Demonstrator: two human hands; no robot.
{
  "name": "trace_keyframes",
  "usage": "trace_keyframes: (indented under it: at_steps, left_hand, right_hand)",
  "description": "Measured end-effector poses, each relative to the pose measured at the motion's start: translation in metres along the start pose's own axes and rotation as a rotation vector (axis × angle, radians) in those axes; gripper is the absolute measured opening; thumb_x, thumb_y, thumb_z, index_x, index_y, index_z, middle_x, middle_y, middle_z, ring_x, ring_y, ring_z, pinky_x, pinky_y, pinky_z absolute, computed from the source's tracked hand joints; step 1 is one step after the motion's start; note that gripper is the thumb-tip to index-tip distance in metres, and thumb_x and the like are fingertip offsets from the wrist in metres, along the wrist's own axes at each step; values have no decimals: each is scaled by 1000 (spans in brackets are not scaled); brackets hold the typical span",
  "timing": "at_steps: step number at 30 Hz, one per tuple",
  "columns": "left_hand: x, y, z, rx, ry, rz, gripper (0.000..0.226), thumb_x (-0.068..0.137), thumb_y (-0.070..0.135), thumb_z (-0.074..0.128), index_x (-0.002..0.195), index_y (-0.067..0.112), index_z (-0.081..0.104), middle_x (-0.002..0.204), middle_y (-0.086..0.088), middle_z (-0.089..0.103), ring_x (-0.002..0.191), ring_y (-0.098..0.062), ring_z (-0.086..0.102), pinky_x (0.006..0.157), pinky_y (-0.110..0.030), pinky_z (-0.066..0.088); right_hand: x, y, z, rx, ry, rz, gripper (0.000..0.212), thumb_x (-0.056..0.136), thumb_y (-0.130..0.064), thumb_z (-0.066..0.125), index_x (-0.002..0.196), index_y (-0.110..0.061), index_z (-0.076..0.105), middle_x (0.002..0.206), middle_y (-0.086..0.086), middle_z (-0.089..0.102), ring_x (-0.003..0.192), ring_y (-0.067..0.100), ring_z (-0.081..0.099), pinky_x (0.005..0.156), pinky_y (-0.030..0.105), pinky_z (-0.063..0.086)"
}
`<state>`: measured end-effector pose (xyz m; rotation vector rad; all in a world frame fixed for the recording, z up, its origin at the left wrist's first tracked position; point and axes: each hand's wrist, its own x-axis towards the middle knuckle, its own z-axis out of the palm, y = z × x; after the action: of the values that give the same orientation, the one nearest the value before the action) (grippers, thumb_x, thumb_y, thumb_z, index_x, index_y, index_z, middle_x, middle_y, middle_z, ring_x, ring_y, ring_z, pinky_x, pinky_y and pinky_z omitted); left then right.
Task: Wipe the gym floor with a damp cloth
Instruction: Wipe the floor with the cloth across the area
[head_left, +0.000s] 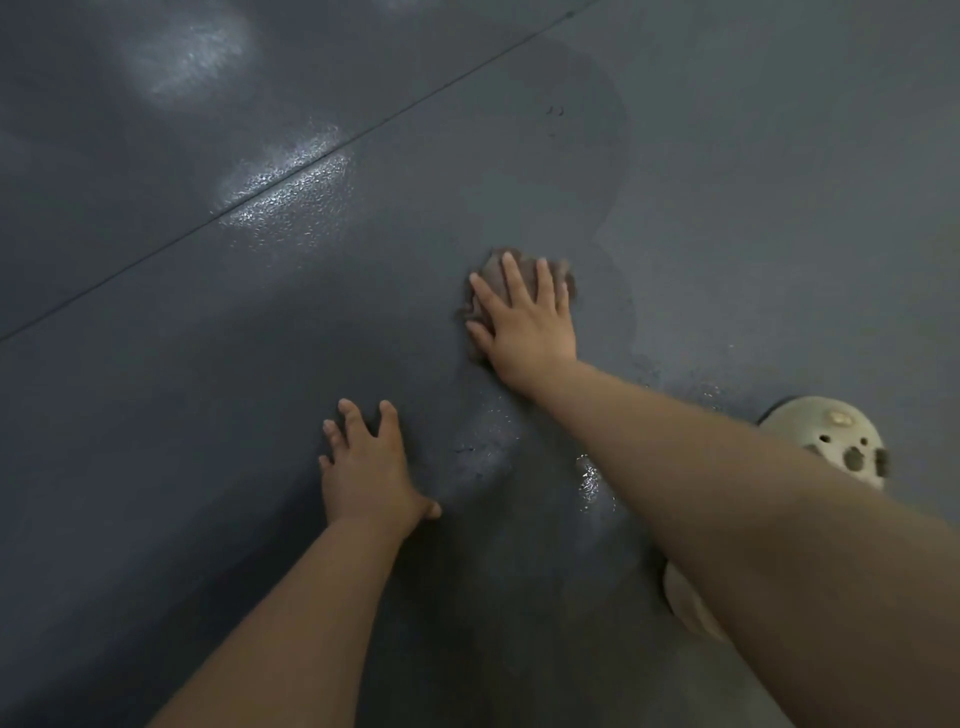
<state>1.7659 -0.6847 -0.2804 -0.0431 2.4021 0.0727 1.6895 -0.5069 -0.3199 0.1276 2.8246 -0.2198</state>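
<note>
Dim, soft (floor (156, 467) glare upper left)

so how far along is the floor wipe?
Done: a darker damp patch runs beyond and beside the cloth, with wet sheen nearer the person. In hand: the right hand presses flat on the cloth; the left hand braces on the floor. Left: the lighter, dry-looking floor to the right and the area past the seam. Partway at best.
</note>
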Motion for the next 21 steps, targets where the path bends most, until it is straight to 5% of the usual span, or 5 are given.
trace_keyframes:
  at_steps: [6,13,18,21]
  left_hand:
    - [1,0,-1,-1,-2,1,128,61,46,85,151,19,-2,156,-19,-13,145,-39,-2,115,-47,19]
    - [0,1,-2,-8,-10,10,127,63,45,85,151,18,-2,155,-20,-14,144,-40,-3,114,-48,18]
    - [0,2,-3,-28,-8,8,126,62,42,86,151,18,0,156,-20,-13,144,-41,-2,114,-49,19]
    - [0,1,-2,-35,-6,8,126,62,42,86,151,18,0,156,-19,-14,144,-40,-2,114,-49,19]
  right_hand:
    - [45,44,-23,71,9,157,56,97,-54,29,149,-40,13,160,-2,-4,145,35,-8,117,48,-4]
    - [-1,82,-11,169,114,462,56,98,-49,30,151,-35,16,160,1,0,145,37,-5,117,49,-2]
    - [-55,44,11,190,128,684,57,99,-48,29,151,-32,14,160,4,-2,144,38,-4,116,50,-6]
    - [-83,-10,31,193,105,569,55,97,-46,33,149,-32,23,159,9,7,143,42,2,115,53,-4]
